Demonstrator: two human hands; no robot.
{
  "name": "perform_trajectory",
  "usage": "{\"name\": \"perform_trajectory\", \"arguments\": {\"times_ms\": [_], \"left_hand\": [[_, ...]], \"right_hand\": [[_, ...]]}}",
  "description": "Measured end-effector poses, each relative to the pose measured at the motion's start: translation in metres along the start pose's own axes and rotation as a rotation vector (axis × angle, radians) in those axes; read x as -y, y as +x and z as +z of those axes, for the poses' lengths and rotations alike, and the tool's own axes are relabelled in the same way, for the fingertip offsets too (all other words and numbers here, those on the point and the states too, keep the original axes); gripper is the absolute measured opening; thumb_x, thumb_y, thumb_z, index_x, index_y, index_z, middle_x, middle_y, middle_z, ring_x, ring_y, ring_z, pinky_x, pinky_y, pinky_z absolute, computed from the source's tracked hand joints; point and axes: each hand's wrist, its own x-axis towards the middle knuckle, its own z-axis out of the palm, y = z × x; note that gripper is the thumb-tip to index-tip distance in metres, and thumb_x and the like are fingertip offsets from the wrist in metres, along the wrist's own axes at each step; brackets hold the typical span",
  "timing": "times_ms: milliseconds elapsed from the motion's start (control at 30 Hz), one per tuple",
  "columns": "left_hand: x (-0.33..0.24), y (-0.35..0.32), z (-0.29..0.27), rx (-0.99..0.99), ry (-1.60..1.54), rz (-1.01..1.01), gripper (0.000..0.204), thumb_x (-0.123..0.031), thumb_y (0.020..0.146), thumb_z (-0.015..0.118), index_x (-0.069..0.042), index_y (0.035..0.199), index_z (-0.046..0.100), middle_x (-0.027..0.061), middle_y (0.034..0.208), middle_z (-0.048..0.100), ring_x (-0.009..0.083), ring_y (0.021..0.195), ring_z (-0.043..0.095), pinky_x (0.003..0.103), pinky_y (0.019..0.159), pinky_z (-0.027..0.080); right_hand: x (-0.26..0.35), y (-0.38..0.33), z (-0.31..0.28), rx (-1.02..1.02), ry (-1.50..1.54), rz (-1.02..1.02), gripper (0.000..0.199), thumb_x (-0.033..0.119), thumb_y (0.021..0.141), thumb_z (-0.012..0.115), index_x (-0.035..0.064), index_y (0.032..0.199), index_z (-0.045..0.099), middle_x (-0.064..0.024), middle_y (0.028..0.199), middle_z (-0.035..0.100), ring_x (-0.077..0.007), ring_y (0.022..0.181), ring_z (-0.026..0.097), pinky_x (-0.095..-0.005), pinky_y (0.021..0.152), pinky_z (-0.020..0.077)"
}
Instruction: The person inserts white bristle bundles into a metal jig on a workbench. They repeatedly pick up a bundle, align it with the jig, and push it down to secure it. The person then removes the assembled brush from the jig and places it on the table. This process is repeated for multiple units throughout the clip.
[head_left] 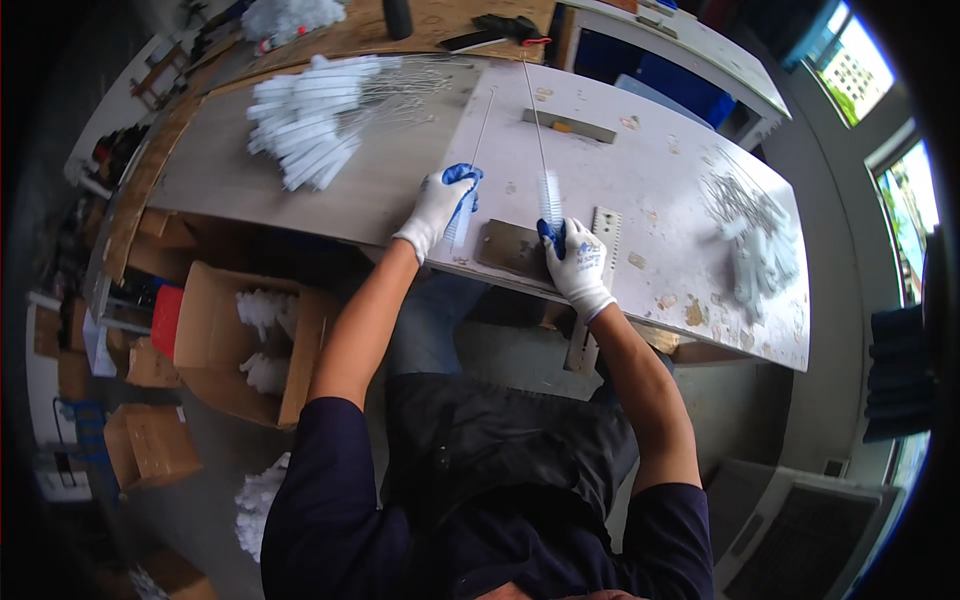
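Observation:
Both my hands wear white work gloves with blue palms. My left hand is closed around a bottle brush with white bristles, its thin wire stem pointing away from me. A second white bottle brush is gripped low on its bristles by my right hand; its long wire handle reaches toward the far edge. Between the hands a dark metal block lies at the table's near edge. Just right of my right hand is a flat metal strip with holes.
On the left of the table lies a big heap of white brushes; a smaller pile is at the right. A metal bar lies farther back. An open cardboard box holding white brushes stands below left.

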Motion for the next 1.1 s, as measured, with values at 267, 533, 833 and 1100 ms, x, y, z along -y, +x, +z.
{"name": "perform_trajectory", "arguments": {"times_ms": [267,533,833,1100], "left_hand": [[0.065,0.016,-0.001,-0.188,0.211,0.184,0.021,-0.014,0.094,0.066,0.001,0.108,0.071,0.0046,0.083,0.071,0.0145,0.065,0.068,0.030,0.060,0.055],[0.065,0.018,0.006,-0.161,0.266,0.280,0.023,-0.006,0.094,0.061,0.000,0.114,0.071,0.0030,0.095,0.070,0.0107,0.077,0.064,0.026,0.069,0.054],[0.067,0.020,0.003,-0.159,0.316,0.242,0.025,-0.008,0.095,0.061,0.000,0.116,0.071,0.0040,0.097,0.073,0.0115,0.079,0.066,0.027,0.073,0.055],[0.026,0.011,0.058,0.065,-0.398,-0.093,0.029,-0.014,0.099,0.053,-0.001,0.121,0.068,0.0093,0.084,0.069,0.0222,0.069,0.068,0.034,0.065,0.058]], "right_hand": [[-0.086,-0.018,-0.081,-0.126,0.122,0.415,0.033,0.037,0.095,0.063,0.0045,0.086,0.063,-0.0192,0.081,0.069,-0.0413,0.079,0.067,-0.0502,0.073,0.0509],[-0.230,-0.025,-0.235,-0.131,-0.624,0.662,0.049,0.054,0.092,0.062,0.0074,0.105,0.070,-0.0185,0.093,0.074,-0.0362,0.090,0.072,-0.0479,0.079,0.0547],[-0.267,-0.031,-0.266,-0.255,-0.815,0.540,0.056,0.052,0.088,0.069,0.0078,0.123,0.064,-0.0152,0.120,0.063,-0.0339,0.100,0.068,-0.0496,0.082,0.0542],[-0.075,-0.023,-0.125,-0.066,0.045,0.089,0.021,0.028,0.087,0.075,0.0080,0.088,0.068,-0.0138,0.084,0.067,-0.0359,0.079,0.066,-0.0434,0.071,0.0525]]}}
